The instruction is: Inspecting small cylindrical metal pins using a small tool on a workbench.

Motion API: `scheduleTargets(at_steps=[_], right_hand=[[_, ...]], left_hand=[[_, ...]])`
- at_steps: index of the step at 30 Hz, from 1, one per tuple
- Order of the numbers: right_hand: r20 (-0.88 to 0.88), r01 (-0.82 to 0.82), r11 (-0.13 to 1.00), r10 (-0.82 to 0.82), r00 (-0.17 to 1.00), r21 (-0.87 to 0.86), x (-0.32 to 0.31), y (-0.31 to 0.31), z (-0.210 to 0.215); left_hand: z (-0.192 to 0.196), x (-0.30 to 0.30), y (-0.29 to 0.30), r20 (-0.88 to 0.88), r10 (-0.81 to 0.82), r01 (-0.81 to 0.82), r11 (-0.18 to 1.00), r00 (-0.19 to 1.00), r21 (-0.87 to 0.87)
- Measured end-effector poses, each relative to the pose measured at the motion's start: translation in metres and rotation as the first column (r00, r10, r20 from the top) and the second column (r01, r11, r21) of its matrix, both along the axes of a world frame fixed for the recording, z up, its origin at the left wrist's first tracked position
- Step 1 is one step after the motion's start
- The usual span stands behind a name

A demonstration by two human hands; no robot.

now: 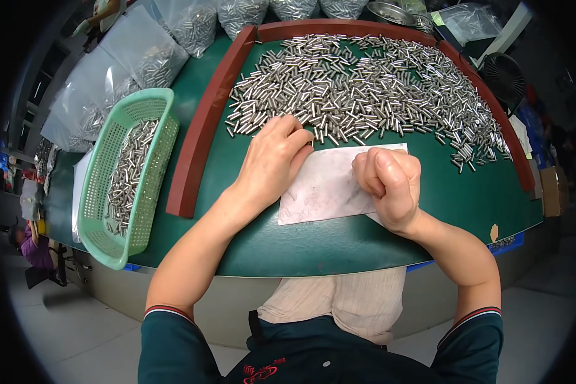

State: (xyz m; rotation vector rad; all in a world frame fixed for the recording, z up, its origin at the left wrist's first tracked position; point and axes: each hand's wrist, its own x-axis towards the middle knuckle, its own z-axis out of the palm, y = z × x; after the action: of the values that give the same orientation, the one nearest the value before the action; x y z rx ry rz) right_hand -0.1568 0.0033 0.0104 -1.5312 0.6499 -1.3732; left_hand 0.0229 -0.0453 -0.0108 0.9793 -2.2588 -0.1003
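Right hand (390,189): clenched into a fist over the white, smudged paper sheet (323,185); cannot tell whether gripping anything.
Left hand (269,160): bent-fingered at the sheet's upper left; cannot tell whether grasping anything.
Silvery cylindrical metal pins (339,93): heaped on the green tabletop (461,205), just beyond both hands, nearest the left.

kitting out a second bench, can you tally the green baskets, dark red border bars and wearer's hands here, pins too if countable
Green basket: 1
Dark red bars: 3 (left bar, back bar, right bar)
Wearer's hands: 2 (left hand, right hand)
Total: 6
Metal pins: too many to count, not in total
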Motion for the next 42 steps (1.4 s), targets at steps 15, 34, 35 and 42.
scheduleTargets(at_steps=[15, 34, 35, 42], right_hand=[[0.092, -0.029, 0.999, 0.026, 0.995, 0.024, -0.003, -0.005, -0.005], [0.332, -0.047, 0.998, 0.032, 0.943, 0.037, -0.007, -0.005, 0.006], [0.357, -0.057, 0.996, 0.029, 0.934, 0.068, -0.007, -0.005, 0.009], [0.533, -0.125, 0.933, -0.081, 0.842, 0.339, -0.008, -0.019, 0.007]], left_hand=[[0.004, 0.009, 0.002, 0.061, -0.014, 0.01, 0.998, 0.998, 0.058], [0.001, -0.012, 0.021, -0.047, -0.187, 0.192, 0.968, 0.981, 0.159], [0.002, -0.012, 0.022, -0.045, -0.169, 0.174, 0.967, 0.985, 0.185], [0.004, -0.017, 0.023, -0.061, -0.124, 0.135, 0.964, 0.99, 0.229]])
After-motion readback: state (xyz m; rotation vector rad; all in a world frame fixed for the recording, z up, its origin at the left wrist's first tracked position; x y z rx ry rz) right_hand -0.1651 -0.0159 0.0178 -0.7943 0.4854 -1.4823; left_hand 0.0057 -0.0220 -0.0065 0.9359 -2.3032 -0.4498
